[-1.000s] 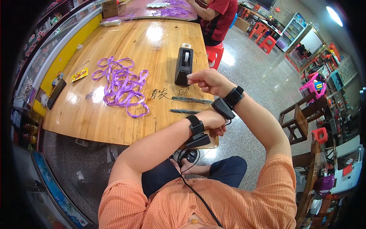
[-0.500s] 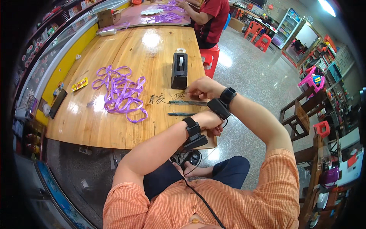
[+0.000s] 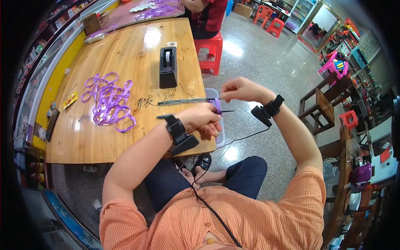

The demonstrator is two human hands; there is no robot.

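Note:
My right hand is beyond the table's right edge, fingers pinched at the black end of a slim grey-green rod that lies across the tabletop. My left hand is curled at the table edge, over a second dark rod. A black tip sticks out to the right of that hand; whatever its fingers grip is hidden. Just past the edge, partly behind my left hand, is a clear plastic bin with purple ribbon in it. A black tape dispenser stands farther back.
A tangled purple ribbon lies on the wooden table. Near the left edge is a yellow packet. A person in red sits at the far table by a red stool. A black cable trails from my right wrist.
My right hand has moved right, away from the left hand, to the rod's end. The view has shifted right, showing the bin beside the table.

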